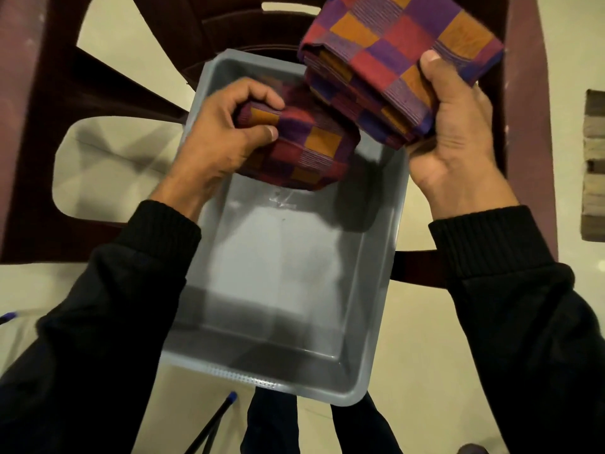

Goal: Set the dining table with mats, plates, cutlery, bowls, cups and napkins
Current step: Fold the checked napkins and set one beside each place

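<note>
You are only fetching: your left hand point(226, 136) clutches one folded cloth point(304, 152) over the tray point(281, 290), your right hand point(455, 142) clamps a stack point(399, 60) above it; nothing is laid yet.

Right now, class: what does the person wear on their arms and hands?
Both arms are in long black sleeves with ribbed knit cuffs at the wrists. The left hand and right hand are bare: no gloves, and no rings or watch visible.
</note>
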